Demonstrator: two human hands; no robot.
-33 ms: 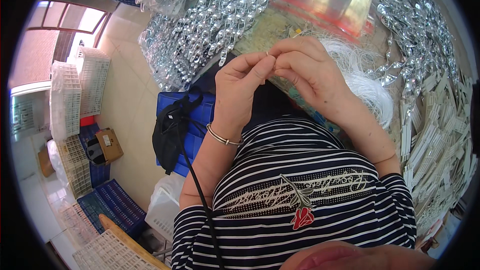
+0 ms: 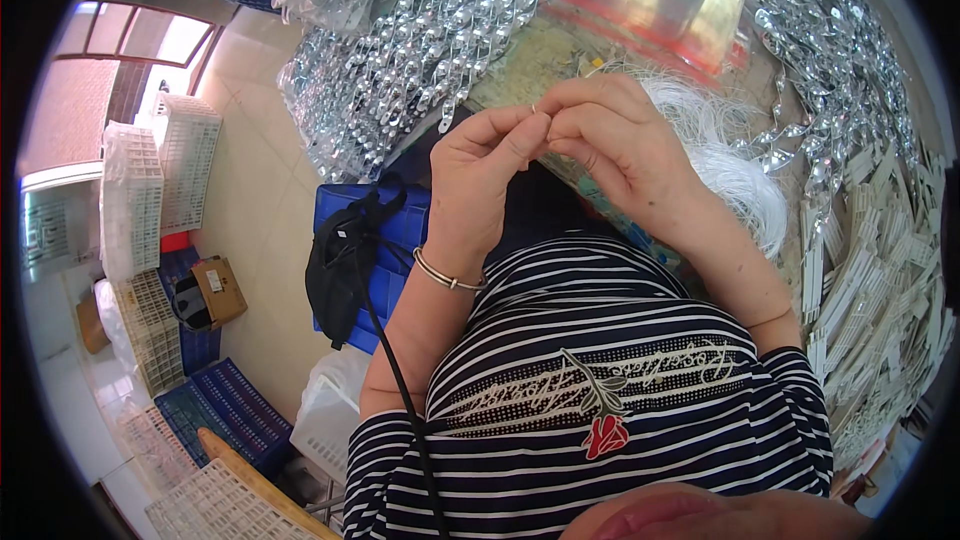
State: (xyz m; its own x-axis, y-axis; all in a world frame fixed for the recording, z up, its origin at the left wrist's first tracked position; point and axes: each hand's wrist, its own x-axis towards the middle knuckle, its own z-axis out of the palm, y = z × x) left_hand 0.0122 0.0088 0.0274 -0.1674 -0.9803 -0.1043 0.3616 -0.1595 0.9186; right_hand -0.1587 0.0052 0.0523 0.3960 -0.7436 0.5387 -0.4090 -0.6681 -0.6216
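Observation:
My left hand [image 2: 477, 175] and my right hand [image 2: 625, 135] meet fingertip to fingertip above the near edge of the table. Both are closed in a pinch. Between the fingertips shows a tiny bit of a thin pale strand [image 2: 534, 109]; the fingers hide most of it. Beside and beyond my right hand lies a loose bundle of fine white threads [image 2: 735, 180]. Past my hands, strings of shiny silver twisted pieces [image 2: 440, 30] spread over the table's far left.
A clear plastic bag with red edges [image 2: 650, 10] lies at the far side. More silver strings [image 2: 840, 50] and a heap of flat pale strips [image 2: 870, 280] fill the right. Left are a blue crate [image 2: 330, 210], a black bag [image 2: 335, 270], white baskets [image 2: 130, 200] and a cardboard box [image 2: 218, 290].

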